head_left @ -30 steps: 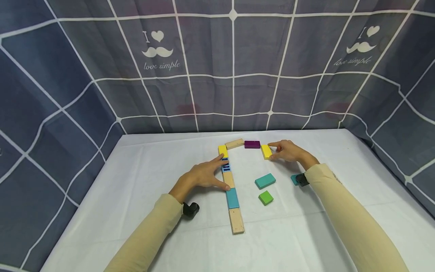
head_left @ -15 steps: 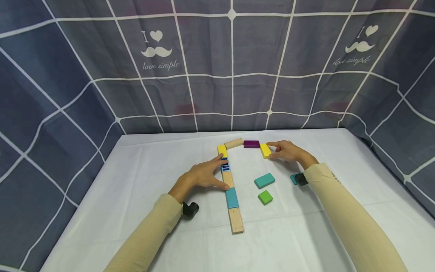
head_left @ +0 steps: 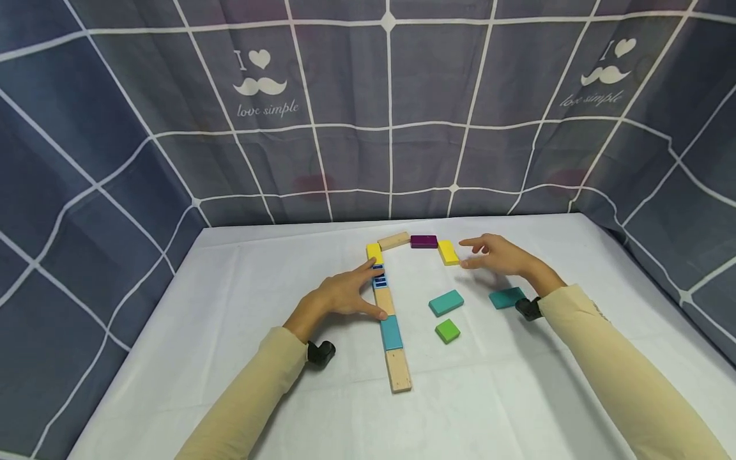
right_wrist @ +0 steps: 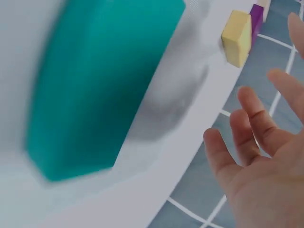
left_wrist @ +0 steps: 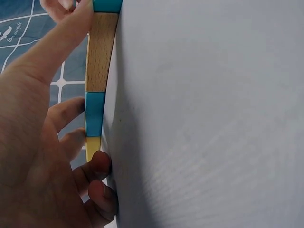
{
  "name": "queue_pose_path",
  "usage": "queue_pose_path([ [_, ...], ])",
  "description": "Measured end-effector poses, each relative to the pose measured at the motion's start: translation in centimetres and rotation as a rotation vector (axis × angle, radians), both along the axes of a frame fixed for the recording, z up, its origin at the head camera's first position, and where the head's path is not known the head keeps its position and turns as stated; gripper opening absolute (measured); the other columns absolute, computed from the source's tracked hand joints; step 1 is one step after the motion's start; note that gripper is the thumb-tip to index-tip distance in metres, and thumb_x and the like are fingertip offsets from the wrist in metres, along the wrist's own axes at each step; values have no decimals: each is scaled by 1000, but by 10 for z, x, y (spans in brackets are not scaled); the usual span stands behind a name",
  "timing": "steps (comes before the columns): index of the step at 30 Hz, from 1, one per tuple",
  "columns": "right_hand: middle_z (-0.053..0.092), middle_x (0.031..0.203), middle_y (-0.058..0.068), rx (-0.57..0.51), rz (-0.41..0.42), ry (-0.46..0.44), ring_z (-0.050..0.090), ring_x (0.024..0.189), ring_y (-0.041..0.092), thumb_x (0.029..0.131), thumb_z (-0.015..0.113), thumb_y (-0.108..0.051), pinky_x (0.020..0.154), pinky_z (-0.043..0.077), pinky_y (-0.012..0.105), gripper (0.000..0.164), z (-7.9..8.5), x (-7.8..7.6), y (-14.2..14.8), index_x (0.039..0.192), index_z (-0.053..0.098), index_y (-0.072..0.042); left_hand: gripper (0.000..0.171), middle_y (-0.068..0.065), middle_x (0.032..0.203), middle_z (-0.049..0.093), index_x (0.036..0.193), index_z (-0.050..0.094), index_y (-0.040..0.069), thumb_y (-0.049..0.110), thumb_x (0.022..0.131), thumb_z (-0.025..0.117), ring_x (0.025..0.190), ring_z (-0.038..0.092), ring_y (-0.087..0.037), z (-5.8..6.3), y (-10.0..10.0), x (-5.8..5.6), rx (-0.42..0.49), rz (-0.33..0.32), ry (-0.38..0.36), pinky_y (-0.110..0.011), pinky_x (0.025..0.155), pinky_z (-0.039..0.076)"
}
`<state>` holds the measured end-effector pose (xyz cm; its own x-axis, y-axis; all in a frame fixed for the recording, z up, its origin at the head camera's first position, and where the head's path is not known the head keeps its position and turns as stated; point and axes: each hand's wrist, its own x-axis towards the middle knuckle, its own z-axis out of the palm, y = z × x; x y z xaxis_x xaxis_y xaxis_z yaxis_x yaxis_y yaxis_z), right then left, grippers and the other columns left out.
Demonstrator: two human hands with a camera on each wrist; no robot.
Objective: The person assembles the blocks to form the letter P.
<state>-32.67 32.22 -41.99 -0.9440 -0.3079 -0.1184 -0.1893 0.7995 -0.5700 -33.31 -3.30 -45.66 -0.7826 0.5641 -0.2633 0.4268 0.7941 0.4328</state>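
Purple block point(head_left: 423, 241) and right yellow block point(head_left: 448, 253) lie end to corner on the far part of the white surface point(head_left: 259, 268), the yellow one slanting toward the near side. Left of them a slanted wooden block point(head_left: 393, 241) leads to the left yellow block point(head_left: 374, 252); from there a patterned blue block point(head_left: 379, 280), a middle wooden block point(head_left: 384, 300), a plain blue block point(head_left: 391, 332) and a near wooden block point(head_left: 398, 370) run nearer in a row.

The left hand point(head_left: 345, 292) has its fingers spread along that row, thumb by the plain blue block, and pinches nothing. The right hand point(head_left: 500, 255) is loosely spread and holds nothing, just beside the right yellow block but apart from it.

Fingertips dragged sideways by the left hand could push the row crooked. A brush from the right hand could turn the right yellow block and part it from the purple one. The black wrist device point(head_left: 528, 309), close against the right teal block point(head_left: 506, 298), could knock it askew if the forearm dips. The middle teal block point(head_left: 446, 303) and green block point(head_left: 447, 331), lying loose between the hands, could be bumped by a low sweep.
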Motion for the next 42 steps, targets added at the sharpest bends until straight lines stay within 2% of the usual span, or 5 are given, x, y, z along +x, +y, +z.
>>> queue_pose_path([
  [8, 54, 122, 18, -31, -2, -62, 42, 115, 37, 88, 74, -36, 90, 42, 54, 60, -5, 40, 22, 137, 58, -5, 103, 8, 165, 11, 154, 35, 31, 71, 68, 76, 146, 27, -24, 1, -1, 1, 2, 1, 1, -58, 110, 28],
  [14, 57, 112, 11, -5, 34, -12, 42, 105, 31, 81, 81, -33, 80, 40, 40, 59, -12, 63, 43, 129, 65, -3, 104, 7, 165, 11, 154, 35, 30, 71, 68, 76, 145, 27, -26, 4, -2, 3, 13, -11, -2, -59, 110, 28],
  [18, 58, 107, 8, -3, 42, 16, 42, 103, 31, 79, 84, -28, 80, 38, 38, 49, -17, 70, 54, 120, 70, -5, 103, 7, 165, 11, 154, 35, 30, 71, 68, 76, 145, 27, -26, 4, -2, 3, 3, -14, 0, -58, 110, 29],
  [31, 58, 98, 5, -23, 46, 91, 41, 97, 28, 77, 85, -18, 78, 35, 39, 38, -26, 68, 54, 111, 74, -4, 103, 6, 165, 11, 154, 35, 30, 70, 69, 76, 145, 28, -27, 0, -1, 3, 18, -13, 0, -60, 109, 29],
  [42, 56, 90, 4, -38, 46, 152, 40, 90, 26, 78, 85, -16, 72, 34, 36, 39, -20, 50, 21, 113, 75, -5, 102, 6, 165, 12, 154, 36, 31, 70, 68, 76, 145, 28, -27, 0, -1, 2, 19, -2, 2, -61, 109, 28],
])
